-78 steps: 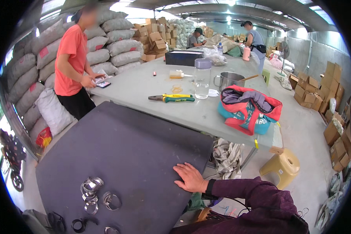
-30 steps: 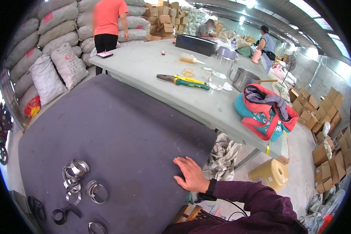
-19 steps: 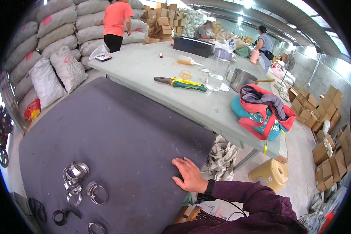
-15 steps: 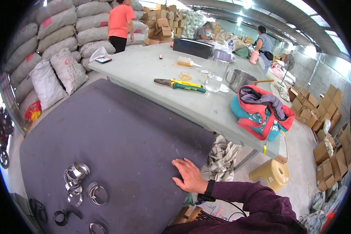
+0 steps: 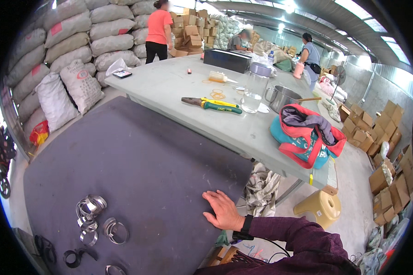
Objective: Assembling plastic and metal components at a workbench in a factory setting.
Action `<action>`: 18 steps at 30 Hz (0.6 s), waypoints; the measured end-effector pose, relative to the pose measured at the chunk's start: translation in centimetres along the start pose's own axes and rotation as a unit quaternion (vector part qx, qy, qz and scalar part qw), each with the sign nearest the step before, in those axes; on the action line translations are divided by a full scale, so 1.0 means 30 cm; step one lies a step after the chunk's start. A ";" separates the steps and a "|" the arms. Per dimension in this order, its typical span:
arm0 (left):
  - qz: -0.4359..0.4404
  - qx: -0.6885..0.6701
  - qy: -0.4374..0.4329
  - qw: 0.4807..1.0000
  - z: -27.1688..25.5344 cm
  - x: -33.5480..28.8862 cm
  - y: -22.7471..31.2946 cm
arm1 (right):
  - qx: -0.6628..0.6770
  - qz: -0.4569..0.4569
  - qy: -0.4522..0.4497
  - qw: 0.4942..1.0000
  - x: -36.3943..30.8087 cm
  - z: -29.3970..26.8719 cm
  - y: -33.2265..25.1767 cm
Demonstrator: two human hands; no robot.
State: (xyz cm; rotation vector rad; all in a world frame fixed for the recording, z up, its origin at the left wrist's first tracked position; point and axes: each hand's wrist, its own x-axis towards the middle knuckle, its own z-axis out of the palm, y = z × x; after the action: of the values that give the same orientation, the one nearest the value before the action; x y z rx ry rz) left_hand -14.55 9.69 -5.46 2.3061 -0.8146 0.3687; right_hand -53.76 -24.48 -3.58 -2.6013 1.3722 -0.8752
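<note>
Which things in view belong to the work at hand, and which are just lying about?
Likely part of the work:
dark table, under the right hand
metal rings on it

Apparently just lying about:
bag
pot
jar
phone
stool
pliers, though less certain

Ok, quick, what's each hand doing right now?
Left hand: out of view, so its state cannot be told.
Right hand: open, palm down on the dark tabletop, holding nothing that shows.

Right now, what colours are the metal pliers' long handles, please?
The long handles are green and yellow, in the head view.
</note>
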 end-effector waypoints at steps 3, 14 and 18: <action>0.024 -0.017 0.007 1.000 0.000 -0.002 -0.004 | 0.000 -0.001 -0.004 1.000 0.001 0.004 0.002; 0.015 -0.034 0.007 0.999 0.010 -0.004 -0.033 | -0.006 -0.002 -0.006 1.000 0.007 -0.006 -0.004; 0.023 0.009 0.004 1.000 0.001 -0.003 -0.036 | -0.006 -0.003 -0.002 1.000 0.007 -0.007 -0.006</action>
State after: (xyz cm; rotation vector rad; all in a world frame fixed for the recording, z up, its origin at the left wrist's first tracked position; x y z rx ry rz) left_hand -13.92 10.35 -6.05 2.3040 -0.8640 0.4064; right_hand -53.64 -24.50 -3.26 -2.6156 1.3753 -0.8645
